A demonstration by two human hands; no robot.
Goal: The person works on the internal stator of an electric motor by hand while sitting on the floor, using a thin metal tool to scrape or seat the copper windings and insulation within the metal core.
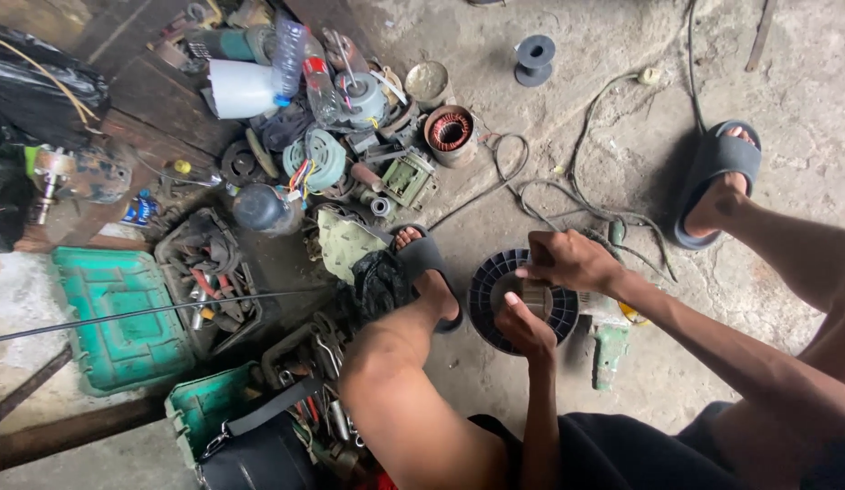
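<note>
A round black slotted fan cover [495, 281] lies on the concrete floor between my feet. A small metal cylinder part [535, 298] sits at its middle. My left hand [524, 328] grips that part from the near side, fingers curled on it. My right hand [572, 260] closes over the same part from above. A green tool body [609, 349] lies on the floor just right of the cover, partly under my right forearm.
A heap of motor parts, a copper-wound stator [450, 132], plastic bottles [288, 56] and scrap fills the upper left. Green toolbox trays [123, 318] with hand tools stand at left. Loose cables [577, 195] run behind the cover. A black spool [535, 58] stands far back.
</note>
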